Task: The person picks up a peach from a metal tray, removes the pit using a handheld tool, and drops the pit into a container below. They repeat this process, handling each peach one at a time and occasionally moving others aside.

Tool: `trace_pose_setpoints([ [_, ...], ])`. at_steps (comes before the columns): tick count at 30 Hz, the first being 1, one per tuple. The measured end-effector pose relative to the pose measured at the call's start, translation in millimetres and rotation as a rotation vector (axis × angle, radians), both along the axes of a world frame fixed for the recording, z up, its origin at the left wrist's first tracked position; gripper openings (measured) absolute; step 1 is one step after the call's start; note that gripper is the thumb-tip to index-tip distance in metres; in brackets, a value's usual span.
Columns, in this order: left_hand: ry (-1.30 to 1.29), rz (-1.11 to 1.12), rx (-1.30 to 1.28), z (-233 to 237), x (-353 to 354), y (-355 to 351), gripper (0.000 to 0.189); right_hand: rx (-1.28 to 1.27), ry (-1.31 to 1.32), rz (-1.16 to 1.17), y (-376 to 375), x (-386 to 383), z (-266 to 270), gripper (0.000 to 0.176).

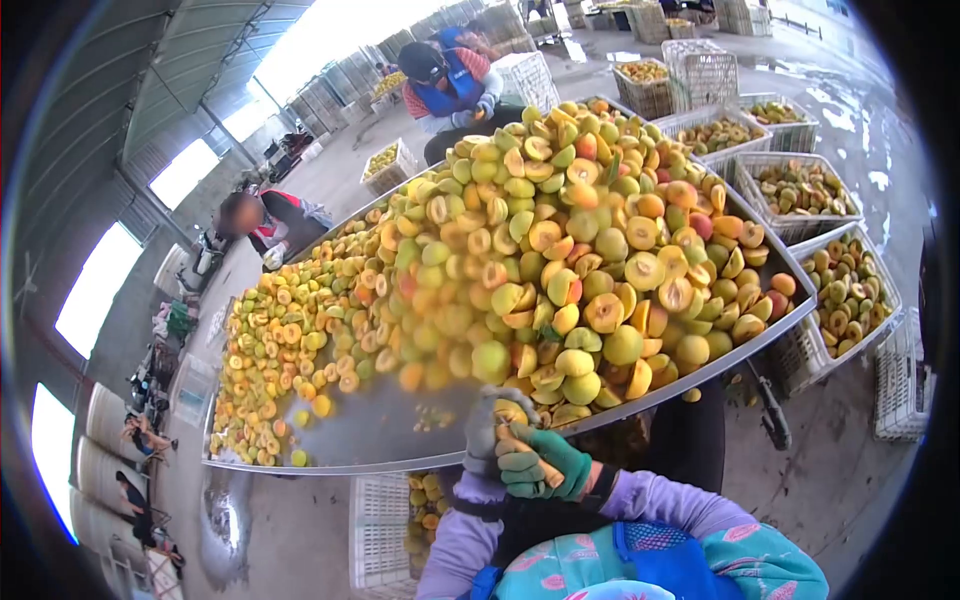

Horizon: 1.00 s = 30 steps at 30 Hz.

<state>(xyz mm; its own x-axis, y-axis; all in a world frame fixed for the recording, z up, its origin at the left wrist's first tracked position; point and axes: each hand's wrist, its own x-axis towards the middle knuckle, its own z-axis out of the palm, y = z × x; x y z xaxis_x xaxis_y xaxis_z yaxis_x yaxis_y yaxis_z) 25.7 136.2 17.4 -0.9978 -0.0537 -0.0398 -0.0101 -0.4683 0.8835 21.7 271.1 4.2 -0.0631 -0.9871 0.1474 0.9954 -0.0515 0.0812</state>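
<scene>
At the near edge of a metal table heaped with yellow-green fruit, my two hands are together. My left hand, in a grey glove, is closed round a piece of fruit. My right hand, in a green glove, is wrapped round a tan handle just below that fruit. The working end of the tool is hidden. Many of the fruits on the heap are cut in halves, with the pits or hollows showing.
White crates of fruit stand to the right, and another crate is below the near edge. Across the table a person in a blue vest sits; another person is at the far left side.
</scene>
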Motion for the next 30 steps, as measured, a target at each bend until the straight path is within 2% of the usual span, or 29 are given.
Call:
trace_pose_setpoints([
  [1,-0.054,0.193,0.018,15.7,12.1,11.1,0.039,-0.031,0.051,0.007,4.0,2.2,5.5,0.035],
  [2,-0.131,0.327,-0.069,-6.0,26.1,-4.2,0.037,-0.062,0.095,0.015,7.0,5.4,11.7,0.033],
  [3,-0.138,0.412,0.073,-10.7,46.1,-25.3,0.036,0.034,0.152,0.01,14.7,6.6,27.0,0.031],
  [5,-0.119,0.594,0.352,-19.3,85.0,-67.4,0.035,0.128,0.274,0.02,25.3,1.9,18.4,0.03],
  [6,-0.235,0.806,-0.056,7.9,98.3,-72.7,0.026,0.172,0.294,-0.019,30.6,1.7,9.3,0.031],
  [8,-0.434,0.577,-1.393,-25.4,120.4,-154.5,0.032,0.406,0.253,-0.053,32.7,-2.5,-18.5,0.033],
  [9,-0.414,0.646,-1.676,8.2,115.1,-126.3,0.036,0.527,0.228,-0.067,29.1,-4.1,-32.1,0.034],
  [10,-0.377,0.721,-1.955,31.0,98.4,-106.3,0.04,0.494,0.223,-0.073,20.7,-5.4,-44.6,0.033],
  [11,-0.188,0.718,-1.751,32.7,69.7,-99.6,0.048,0.467,0.221,-0.075,13.5,-6.2,-57.3,0.033],
  [13,0.214,0.508,-1.795,41.1,1.0,-66.8,0.053,0.375,0.255,-0.094,15.7,-10.8,-66.3,0.035],
  [15,0.412,0.208,-2.019,11.9,-52.1,-58.9,0.059,0.617,0.338,-0.137,30.4,-7.7,-0.3,0.041],
  [16,0.261,0.091,-2.075,2.9,-64.9,-56.7,0.061,0.739,0.378,-0.152,35.0,-5.2,22.5,0.045],
  [17,0.11,-0.023,-2.119,-0.7,-76.9,-51.4,0.062,0.809,0.375,-0.246,33.9,-3.7,14.7,0.048],
  [18,-0.039,-0.137,-2.156,5.9,-88.0,-42.8,0.063,0.806,0.385,-0.242,36.2,-6.1,12.1,0.046],
  [19,-0.03,-0.17,-2.072,17.9,-88.2,-41.6,0.058,0.797,0.387,-0.235,36.9,-6.3,9.2,0.044],
  [20,0.028,-0.036,-1.931,13.2,-84.2,-51.1,0.055,0.788,0.389,-0.226,37.9,-7.0,6.0,0.042],
  [22,0.124,0.223,-1.619,-3.0,-70.7,-74.6,0.047,0.79,0.503,-0.441,30.4,-11.1,4.8,0.036],
  [24,-0.163,0.38,-0.572,3.3,-46.3,-78.7,0.034,0.797,0.685,-0.529,21.2,-11.6,-10.0,0.029],
  [25,0.003,0.446,-0.76,-10.6,-32.0,-83.1,0.031,0.801,0.814,-0.534,17.8,-14.0,-21.7,0.025],
  [26,0.152,0.498,-0.956,-31.3,-24.0,-91.7,0.03,0.908,0.989,-0.5,17.1,-14.3,-3.9,0.026],
  [28,0.137,0.44,-0.935,-44.7,6.9,-88.1,0.038,1.119,1.337,-0.386,16.1,-14.9,32.4,0.031],
  [30,0.028,0.329,-0.255,-13.5,18.5,-53.3,0.041,1.071,1.841,-0.817,0.3,-18.5,4.2,0.036],
])
